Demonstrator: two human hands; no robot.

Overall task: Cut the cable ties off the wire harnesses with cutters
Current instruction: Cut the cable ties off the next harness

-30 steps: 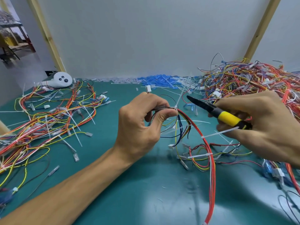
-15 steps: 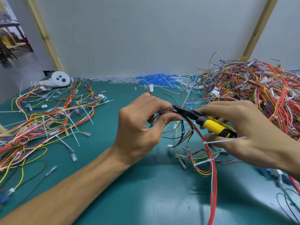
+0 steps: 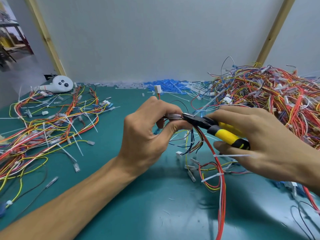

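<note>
Left hand (image 3: pixel 147 135) is pinching the wire harness (image 3: pixel 220 168) off the mat. Right hand (image 3: pixel 263 142) is gripping the cutters (image 3: pixel 216 129), tips touching the bundle.

Black-jawed cutters (image 3: pixel 216 129) with yellow-and-black handles sat at frame centre, gripped by the right hand (image 3: pixel 270 144), tips pointing up-left at the bundle pinched in the left hand (image 3: pixel 149 135). The held wire harness (image 3: pixel 222 187), red, yellow, blue and black wires, hung from centre to the bottom edge, with white cable ties (image 3: pixel 212 177) around it. Harness heap (image 3: pixel 270 94) upper right; loose harnesses (image 3: pixel 43 125) spread at left.
</note>
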